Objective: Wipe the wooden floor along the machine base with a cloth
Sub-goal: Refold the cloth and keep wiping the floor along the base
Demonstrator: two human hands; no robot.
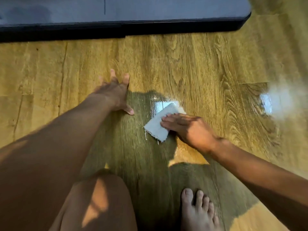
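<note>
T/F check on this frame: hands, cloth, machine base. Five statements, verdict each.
1. The right hand presses the small white rectangular cloth onto the glossy wooden floor with straight fingers. True.
2. The left hand holds a second cloth. False: it holds nothing and rests on the floor, fingers spread.
3. The cloth touches the dark machine base. False: a stretch of bare floor lies between them.
4. A bare foot stands on the floor below the cloth in the head view. True.
5. The cloth lies left of the left hand. False: it lies to that hand's right.
</note>
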